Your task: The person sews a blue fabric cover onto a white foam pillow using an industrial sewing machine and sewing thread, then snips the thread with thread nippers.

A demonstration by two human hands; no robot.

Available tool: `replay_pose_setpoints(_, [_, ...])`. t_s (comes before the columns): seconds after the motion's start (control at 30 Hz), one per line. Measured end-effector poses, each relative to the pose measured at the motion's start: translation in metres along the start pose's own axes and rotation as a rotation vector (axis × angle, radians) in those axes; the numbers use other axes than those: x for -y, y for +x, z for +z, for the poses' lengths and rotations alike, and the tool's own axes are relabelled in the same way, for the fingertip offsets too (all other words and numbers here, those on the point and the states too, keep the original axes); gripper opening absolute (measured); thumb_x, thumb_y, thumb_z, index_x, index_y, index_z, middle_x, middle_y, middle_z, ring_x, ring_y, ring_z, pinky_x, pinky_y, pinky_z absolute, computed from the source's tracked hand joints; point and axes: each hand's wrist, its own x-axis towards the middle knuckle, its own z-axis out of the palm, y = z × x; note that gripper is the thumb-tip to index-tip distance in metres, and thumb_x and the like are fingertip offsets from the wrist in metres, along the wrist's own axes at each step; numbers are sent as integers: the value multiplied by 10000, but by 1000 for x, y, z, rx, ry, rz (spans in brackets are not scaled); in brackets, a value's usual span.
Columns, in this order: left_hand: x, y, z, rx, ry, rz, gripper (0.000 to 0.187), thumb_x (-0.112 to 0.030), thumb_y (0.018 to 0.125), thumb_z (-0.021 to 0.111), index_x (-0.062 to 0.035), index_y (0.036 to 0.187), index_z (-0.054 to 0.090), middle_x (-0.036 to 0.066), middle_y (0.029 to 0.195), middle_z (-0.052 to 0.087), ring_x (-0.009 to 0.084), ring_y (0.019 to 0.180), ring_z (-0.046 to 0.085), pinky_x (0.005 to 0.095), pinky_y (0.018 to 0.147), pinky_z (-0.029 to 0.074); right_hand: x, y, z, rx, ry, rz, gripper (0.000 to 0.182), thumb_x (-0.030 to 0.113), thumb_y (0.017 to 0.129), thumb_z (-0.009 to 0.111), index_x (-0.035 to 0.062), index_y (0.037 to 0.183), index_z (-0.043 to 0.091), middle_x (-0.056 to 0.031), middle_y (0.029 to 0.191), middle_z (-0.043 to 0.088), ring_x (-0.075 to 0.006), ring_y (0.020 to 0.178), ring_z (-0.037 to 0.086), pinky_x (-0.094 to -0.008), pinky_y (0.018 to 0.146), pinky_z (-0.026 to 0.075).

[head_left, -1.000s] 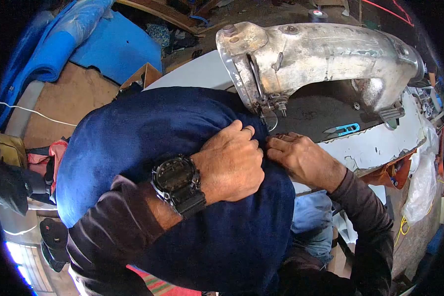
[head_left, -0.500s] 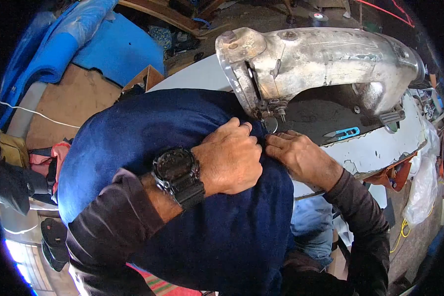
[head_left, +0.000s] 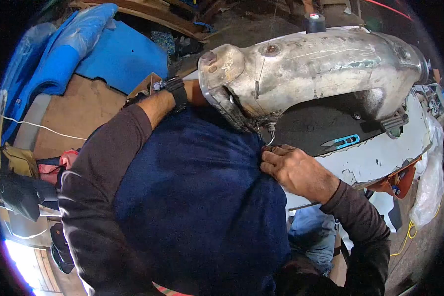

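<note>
A large piece of dark navy fabric (head_left: 197, 197) lies over my lap and up to the head of a worn, pale metal sewing machine (head_left: 320, 64). My right hand (head_left: 296, 170) pinches the fabric's right edge, just below the needle area. Its fingers are closed on the cloth. My left hand (head_left: 195, 93), with a black watch (head_left: 176, 91) at the wrist, reaches behind the machine's head. Its fingers are hidden there. Blue-handled thread snips (head_left: 341, 142) rest on the dark machine bed, right of my right hand.
The white tabletop (head_left: 380, 165) has a chipped edge. A dark thread spool (head_left: 314, 22) stands behind the machine arm. Blue foam rolls (head_left: 54, 74) and a brown board (head_left: 79, 106) lie at the left. A clear plastic bag (head_left: 425, 182) hangs at the right.
My left hand has left the fabric beside my right hand and moved up and away, behind the machine head. My right hand keeps its pinch near the needle.
</note>
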Motion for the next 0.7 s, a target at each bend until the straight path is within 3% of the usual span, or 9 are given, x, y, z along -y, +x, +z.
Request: replay_pose_setpoints(0.7, [-35,21,30,151,22,53,387,-332,1082,592,-7,1195,769,198,1112,806,358,945,768,497,886,599,0,4,-1,3,-18,-17,218,75,944,686,1,1134,762,-142,1236,736,-300,1201,744,-401,1073,613])
